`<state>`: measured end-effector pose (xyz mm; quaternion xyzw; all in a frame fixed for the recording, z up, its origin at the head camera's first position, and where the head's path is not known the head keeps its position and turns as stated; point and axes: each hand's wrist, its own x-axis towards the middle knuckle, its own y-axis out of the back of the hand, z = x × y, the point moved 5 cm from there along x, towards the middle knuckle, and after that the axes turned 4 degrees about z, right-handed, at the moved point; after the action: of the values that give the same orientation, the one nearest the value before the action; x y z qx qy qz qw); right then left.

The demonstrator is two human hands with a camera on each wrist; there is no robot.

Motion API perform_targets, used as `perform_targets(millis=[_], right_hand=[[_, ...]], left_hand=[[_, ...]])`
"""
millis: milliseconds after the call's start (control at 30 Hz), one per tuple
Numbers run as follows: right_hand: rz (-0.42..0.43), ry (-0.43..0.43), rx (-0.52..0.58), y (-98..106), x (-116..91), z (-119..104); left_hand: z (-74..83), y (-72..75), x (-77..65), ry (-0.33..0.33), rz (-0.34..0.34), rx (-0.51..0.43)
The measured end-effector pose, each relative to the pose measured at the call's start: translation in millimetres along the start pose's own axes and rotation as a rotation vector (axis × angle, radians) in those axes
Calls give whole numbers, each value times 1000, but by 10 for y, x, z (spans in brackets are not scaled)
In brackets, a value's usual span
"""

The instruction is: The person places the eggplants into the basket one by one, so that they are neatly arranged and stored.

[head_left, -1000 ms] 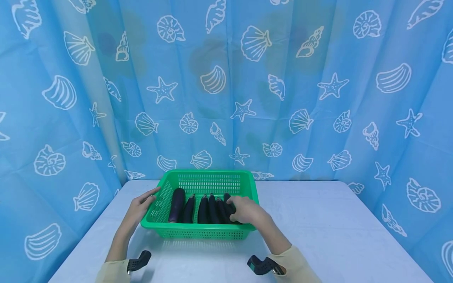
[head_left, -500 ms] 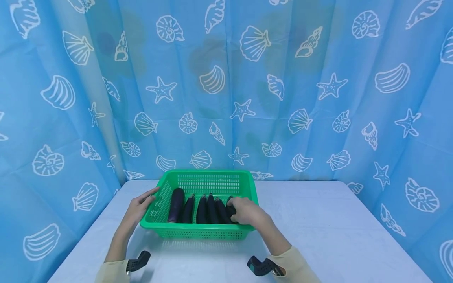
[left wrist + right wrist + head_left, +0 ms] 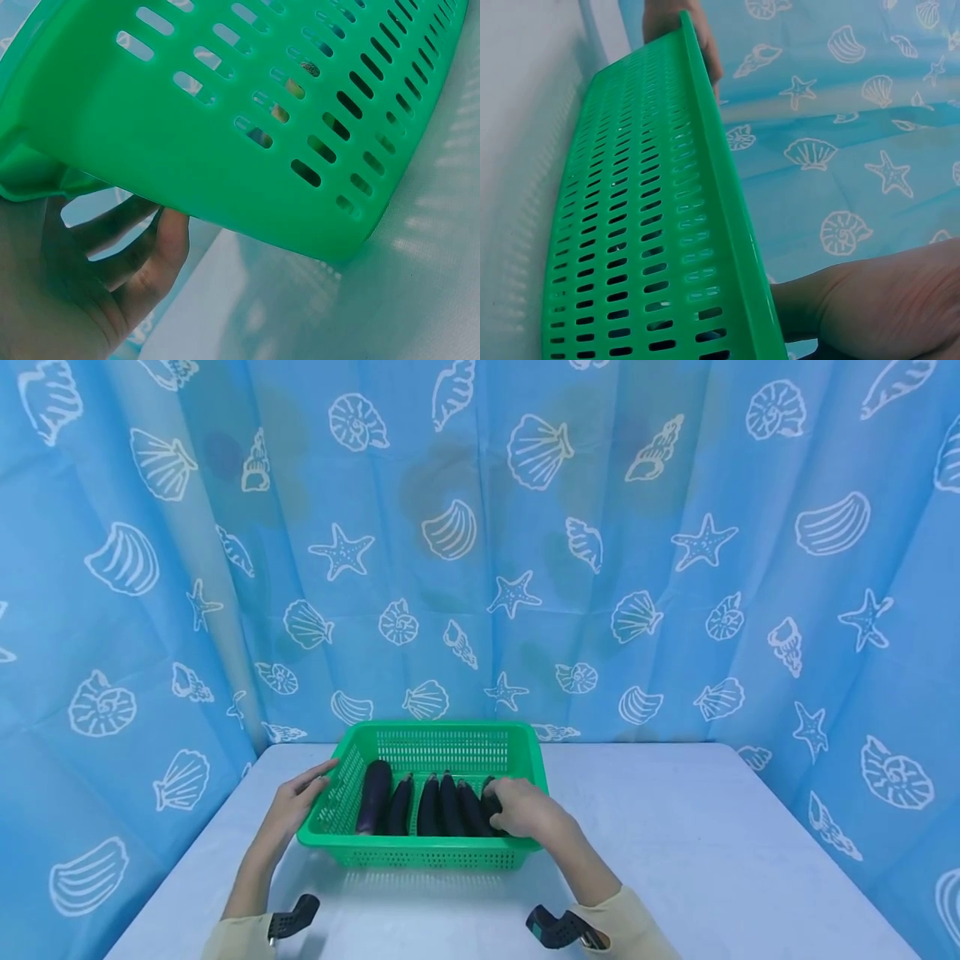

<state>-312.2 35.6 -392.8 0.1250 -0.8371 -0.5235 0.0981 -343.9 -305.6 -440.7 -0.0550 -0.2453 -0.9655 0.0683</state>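
Observation:
A green plastic basket (image 3: pixel 416 841) with slotted walls holds several dark eggplants lying side by side. The fattest eggplant (image 3: pixel 374 795) is at the left end of the row. My right hand (image 3: pixel 525 808) reaches over the basket's right front corner, its fingers and thumb around the rightmost eggplant (image 3: pixel 490 805), which they partly cover. In the right wrist view the basket wall hides those fingertips. My left hand (image 3: pixel 291 806) rests at the left rim with its fingers extended. The left wrist view shows the fingers (image 3: pixel 150 281) touching the wall's edge.
The basket stands on a white-covered table (image 3: pixel 675 843). Behind and on both sides hangs a blue curtain (image 3: pixel 480 635) printed with shells and starfish. A black device (image 3: pixel 294 916) sits on the left wrist, another black device (image 3: pixel 557 927) on the right.
The rightmost eggplant has shifted slightly right and lower under my right hand, and its neighbour now shows more fully. The left hand and basket have stayed in place.

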Motion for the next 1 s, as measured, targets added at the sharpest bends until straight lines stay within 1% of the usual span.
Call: perform_targets(millis=[167, 367, 633, 1000], right_hand=[[6, 4, 1, 24, -19, -12], [1, 9, 3, 35, -41, -18], [38, -23, 27, 53, -78, 1], [58, 35, 67, 95, -109, 9]], left_hand=[[23, 13, -8, -13, -3, -4], [10, 14, -24, -15, -3, -10], [6, -4, -8, 0, -2, -9], [10, 2, -22, 7, -8, -15]])
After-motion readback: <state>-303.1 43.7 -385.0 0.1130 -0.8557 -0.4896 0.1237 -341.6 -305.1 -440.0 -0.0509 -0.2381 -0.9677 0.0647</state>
